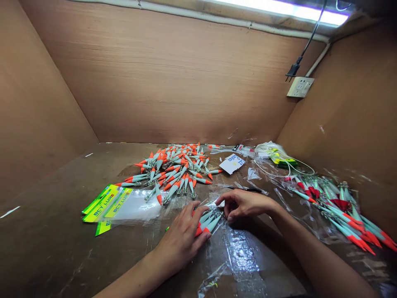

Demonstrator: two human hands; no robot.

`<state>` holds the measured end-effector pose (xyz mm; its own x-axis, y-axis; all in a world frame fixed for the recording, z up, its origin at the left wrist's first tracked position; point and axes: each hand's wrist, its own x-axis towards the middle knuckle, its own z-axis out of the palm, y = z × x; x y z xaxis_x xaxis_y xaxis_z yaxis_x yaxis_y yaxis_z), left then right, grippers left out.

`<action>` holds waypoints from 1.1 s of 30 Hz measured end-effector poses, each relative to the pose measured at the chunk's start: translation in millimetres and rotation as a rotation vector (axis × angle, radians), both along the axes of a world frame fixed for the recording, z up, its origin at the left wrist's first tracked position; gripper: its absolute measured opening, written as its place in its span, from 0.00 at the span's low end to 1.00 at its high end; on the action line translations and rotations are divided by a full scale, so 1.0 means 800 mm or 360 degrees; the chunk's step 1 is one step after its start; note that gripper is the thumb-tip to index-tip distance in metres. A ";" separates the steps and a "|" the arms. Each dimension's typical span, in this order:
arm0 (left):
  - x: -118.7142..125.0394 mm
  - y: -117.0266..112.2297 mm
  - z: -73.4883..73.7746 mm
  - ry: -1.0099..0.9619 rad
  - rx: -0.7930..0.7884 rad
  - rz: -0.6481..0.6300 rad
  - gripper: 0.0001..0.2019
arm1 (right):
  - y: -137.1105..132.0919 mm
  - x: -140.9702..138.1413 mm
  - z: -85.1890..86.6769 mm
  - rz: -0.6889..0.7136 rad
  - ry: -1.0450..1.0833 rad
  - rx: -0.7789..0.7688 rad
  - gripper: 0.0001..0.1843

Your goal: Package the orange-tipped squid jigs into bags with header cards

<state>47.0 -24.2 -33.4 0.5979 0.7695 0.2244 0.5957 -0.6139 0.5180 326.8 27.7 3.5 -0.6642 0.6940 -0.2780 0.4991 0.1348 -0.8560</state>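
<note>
L hand (185,231), lower ctr of frame, has fingers & thumb wrapped round a lure bunch (208,224), orange/pale green, hook ends pointing up & right, w/ clear plastic about it. R hand (246,203), just right of ctr, is at the hook ends, fingers bent, index & thumb tips a bit apart; can't tell if they grip any plastic. Loose lure pile (174,175) sits upper-left of hands, approx mid-frame; BCT LURE bags (119,203) overlap at mid-left, nr the pile. White card (232,164) w/ handwriting lies right of pile. More lures (353,219) heaped far right, tips toward btm-right. Shiny clear tape (243,256) on tabletop (52,244), btm ctr.
</note>
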 end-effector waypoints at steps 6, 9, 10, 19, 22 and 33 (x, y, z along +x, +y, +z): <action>0.008 -0.003 0.008 -0.0028 -0.0029 0.0030 0.24 | -0.005 -0.010 0.003 -0.0068 0.0131 0.0040 0.32; 0.010 0.000 0.018 -0.0047 -0.0042 0.0102 0.24 | -0.005 -0.008 0.004 -0.0135 0.0009 0.0235 0.28; 0.010 0.002 0.022 -0.0029 -0.0039 0.0157 0.24 | -0.005 -0.007 0.003 -0.0173 -0.0061 0.0308 0.25; 0.013 0.036 0.049 0.0316 -0.0345 0.0301 0.28 | 0.001 -0.009 -0.008 -0.0093 -0.0064 0.0283 0.14; 0.016 0.059 0.048 0.0274 -0.0668 0.0252 0.37 | -0.002 -0.014 -0.008 -0.0049 -0.0082 0.0328 0.14; 0.006 0.082 0.038 -0.0766 -0.1194 0.0115 0.26 | 0.011 -0.016 -0.004 -0.1071 0.0361 0.0827 0.16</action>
